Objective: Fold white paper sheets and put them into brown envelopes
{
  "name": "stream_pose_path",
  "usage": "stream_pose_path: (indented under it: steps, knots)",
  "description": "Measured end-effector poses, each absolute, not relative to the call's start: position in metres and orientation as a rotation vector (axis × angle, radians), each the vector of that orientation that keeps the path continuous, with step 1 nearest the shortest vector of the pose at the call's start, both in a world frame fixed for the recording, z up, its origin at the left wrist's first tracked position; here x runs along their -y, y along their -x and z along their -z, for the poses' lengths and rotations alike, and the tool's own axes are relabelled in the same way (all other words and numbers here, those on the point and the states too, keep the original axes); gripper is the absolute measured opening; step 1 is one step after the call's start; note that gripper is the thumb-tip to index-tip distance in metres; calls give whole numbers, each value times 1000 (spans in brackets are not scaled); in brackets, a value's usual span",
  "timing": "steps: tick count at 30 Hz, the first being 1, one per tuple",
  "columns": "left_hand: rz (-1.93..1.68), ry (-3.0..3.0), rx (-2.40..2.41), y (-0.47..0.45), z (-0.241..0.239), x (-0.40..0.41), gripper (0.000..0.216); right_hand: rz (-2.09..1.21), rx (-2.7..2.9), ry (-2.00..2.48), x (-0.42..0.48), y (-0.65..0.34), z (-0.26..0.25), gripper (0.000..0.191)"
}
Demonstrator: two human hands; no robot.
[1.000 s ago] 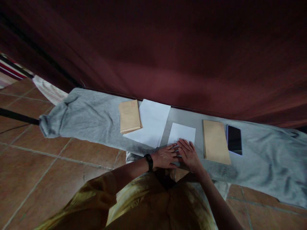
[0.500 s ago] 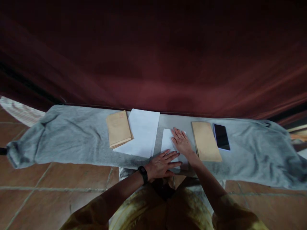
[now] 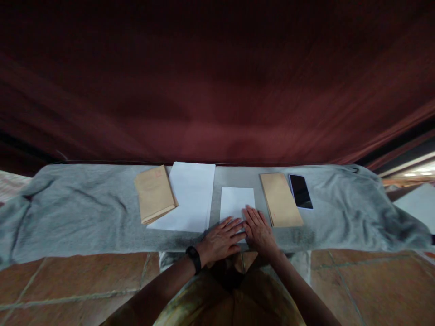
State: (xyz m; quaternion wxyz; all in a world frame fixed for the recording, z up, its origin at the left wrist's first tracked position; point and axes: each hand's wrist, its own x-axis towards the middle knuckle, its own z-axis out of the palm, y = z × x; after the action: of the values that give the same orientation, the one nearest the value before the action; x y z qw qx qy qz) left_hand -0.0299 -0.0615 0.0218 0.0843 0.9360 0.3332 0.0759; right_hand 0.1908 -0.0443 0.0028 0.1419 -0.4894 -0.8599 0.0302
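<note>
A small white sheet of paper, apparently folded, lies on the grey cloth in front of me. My left hand rests flat over its lower left part, fingers stretched out to the right. My right hand lies flat on its lower right edge, fingers pointing up and left. The two hands' fingertips nearly meet, and they hide the lower part of the paper. To the left are larger white sheets, partly under a pile of brown envelopes. Right of my right hand lies another stack of brown envelopes.
A smartphone with a dark screen lies beside the right-hand envelopes. The narrow surface is covered by a wrinkled grey cloth. A dark red curtain-like fabric rises right behind it. Below is a tiled floor.
My right hand has slid down the small paper towards me, uncovering its upper part. My left hand stays flat near the lower edge. The whole view has shifted slightly.
</note>
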Motion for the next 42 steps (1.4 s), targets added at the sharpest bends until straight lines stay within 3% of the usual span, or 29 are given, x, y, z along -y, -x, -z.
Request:
stream_pose_path:
  steps: [8, 19, 28, 36, 42]
  knots:
    - [-258, -2761, -1106, 28, -28, 69, 64, 5, 2520, 1371, 86, -214, -8, 58]
    - [-530, -2340, -2031, 9, -5, 69, 72, 9, 2489, 1365, 90, -215, -5, 61]
    - [-370, -2619, -1596, -22, -10, 64, 63, 20, 2499, 1364, 89, -216, 1, 62]
    - [-185, -2660, -1595, 10, -20, 86, 68, -7, 2486, 1357, 89, -219, 4, 61]
    - [-72, -2664, -1590, 11, -30, 102, 54, -21, 2477, 1320, 89, -223, 13, 58]
